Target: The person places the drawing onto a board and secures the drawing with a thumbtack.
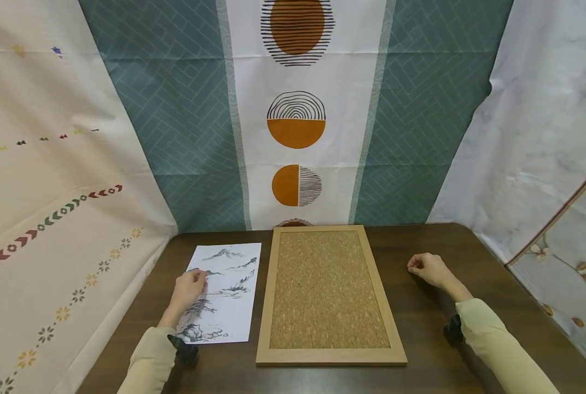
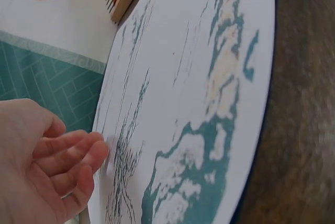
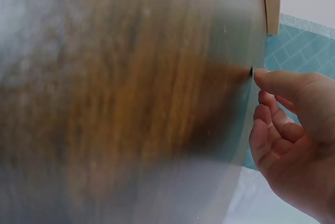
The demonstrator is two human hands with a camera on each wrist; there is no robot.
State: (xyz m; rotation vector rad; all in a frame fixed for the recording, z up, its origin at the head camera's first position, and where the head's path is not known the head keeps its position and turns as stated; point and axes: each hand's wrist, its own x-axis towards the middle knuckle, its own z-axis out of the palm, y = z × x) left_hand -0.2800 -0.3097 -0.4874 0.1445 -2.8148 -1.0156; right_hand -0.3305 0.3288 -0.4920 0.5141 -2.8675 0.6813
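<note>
While both hands rest on the dark wooden table (image 1: 421,339)
Left hand (image 1: 189,288), fingers relaxed, touches the white ink-landscape print (image 1: 228,306); right hand (image 1: 428,269), loosely curled, pinches a small dark pin (image 3: 252,71).

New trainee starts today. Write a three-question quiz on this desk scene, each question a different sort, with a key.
1. True or false: the left hand rests on the cork board.
2. Multiple choice: the ink landscape print lies (A) on top of the cork board, (B) on the table to the left of the cork board, (C) pinned to the curtain.
3. Short answer: what does the right hand touch with its fingertip in the right wrist view?

Key
1. False; it rests on the ink landscape print.
2. B.
3. A small dark object on the table, too small to identify.
</note>
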